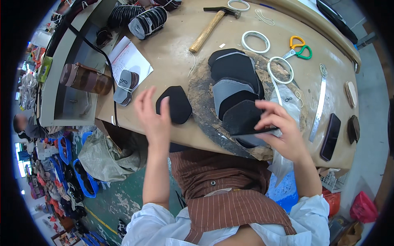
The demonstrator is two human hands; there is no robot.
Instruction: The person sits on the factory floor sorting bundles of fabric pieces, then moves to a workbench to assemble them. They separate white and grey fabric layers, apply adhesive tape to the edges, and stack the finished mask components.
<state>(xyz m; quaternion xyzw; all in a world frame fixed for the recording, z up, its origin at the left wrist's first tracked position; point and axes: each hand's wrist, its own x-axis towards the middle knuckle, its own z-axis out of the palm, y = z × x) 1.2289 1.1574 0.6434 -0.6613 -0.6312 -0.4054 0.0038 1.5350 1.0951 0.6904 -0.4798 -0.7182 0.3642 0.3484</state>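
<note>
My left hand [152, 117] is raised with its fingers apart and holds nothing. Just to its right, a single black cut piece [175, 105] with angled edges lies flat on the table. My right hand [279, 127] pinches the right edge of a dark fabric piece [243, 117] between thumb and fingers. That piece is tilted over a round, worn wooden block [201, 98]. Several black and grey cut pieces [234, 70] lie overlapped in a row on the block, running away from me. A grey piece [251, 141] shows partly below the held one.
On the table [172, 53] lie a hammer [211, 30], scissors [298, 48], white tape rolls [255, 42], a metal ruler [319, 106] and a phone [331, 137]. Toward the left are a brown bottle [92, 80], a written sheet [133, 61] and a tied grey bundle [125, 88].
</note>
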